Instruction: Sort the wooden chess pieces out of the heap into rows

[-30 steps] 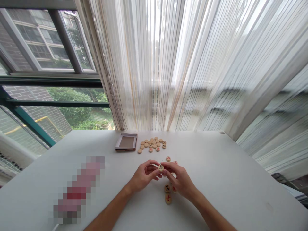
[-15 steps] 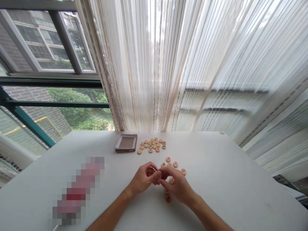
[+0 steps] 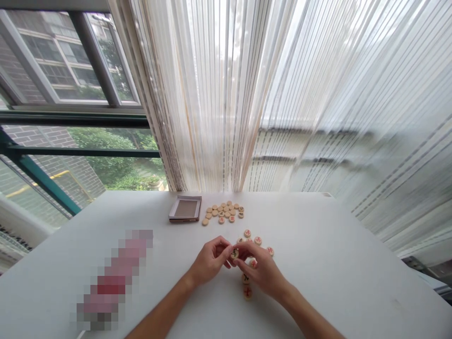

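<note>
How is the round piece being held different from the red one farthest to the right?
Color: the held piece has a black mark, while the red piece has a red mark.
Place: the held piece is up in the air, while the red piece lies on the white table.
Both are small, round, pale pieces with a mark on the face.

Tan disc (image 3: 235, 254) with black character, red-lettered disc (image 3: 258, 240) at its two o'clock, brown-and-white tray (image 3: 184, 220) at ten, striped white curtain (image 3: 212, 94) at twelve
</note>
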`<state>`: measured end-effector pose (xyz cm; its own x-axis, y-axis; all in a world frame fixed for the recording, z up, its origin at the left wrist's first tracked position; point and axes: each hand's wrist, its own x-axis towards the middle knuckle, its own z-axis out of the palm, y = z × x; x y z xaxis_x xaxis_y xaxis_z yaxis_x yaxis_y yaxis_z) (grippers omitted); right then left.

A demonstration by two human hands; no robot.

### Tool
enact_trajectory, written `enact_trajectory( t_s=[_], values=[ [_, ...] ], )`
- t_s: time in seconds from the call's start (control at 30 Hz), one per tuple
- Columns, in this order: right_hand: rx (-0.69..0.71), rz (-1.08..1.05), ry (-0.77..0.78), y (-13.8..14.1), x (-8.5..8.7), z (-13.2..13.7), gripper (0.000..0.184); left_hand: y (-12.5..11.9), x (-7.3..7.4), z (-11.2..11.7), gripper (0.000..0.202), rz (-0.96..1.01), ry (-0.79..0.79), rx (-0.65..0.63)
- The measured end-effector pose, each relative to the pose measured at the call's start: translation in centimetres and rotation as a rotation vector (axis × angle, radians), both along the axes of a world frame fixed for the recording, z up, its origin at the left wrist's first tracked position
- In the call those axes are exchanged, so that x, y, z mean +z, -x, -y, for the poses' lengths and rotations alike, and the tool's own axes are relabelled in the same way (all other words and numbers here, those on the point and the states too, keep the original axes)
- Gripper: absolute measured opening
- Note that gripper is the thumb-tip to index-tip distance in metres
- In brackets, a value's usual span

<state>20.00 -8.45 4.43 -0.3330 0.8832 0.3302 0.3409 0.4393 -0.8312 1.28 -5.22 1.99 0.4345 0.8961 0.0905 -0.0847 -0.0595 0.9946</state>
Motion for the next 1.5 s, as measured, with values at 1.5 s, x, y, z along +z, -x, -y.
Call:
enact_trajectory(
  t_s=[1.5],
  values=[
    [0.105, -0.393, 0.339, -0.62, 0.67, -0.59, 0.017, -0.01, -0.12, -0.03, 0.034, 0.002, -0.027, -0.033]
  ],
)
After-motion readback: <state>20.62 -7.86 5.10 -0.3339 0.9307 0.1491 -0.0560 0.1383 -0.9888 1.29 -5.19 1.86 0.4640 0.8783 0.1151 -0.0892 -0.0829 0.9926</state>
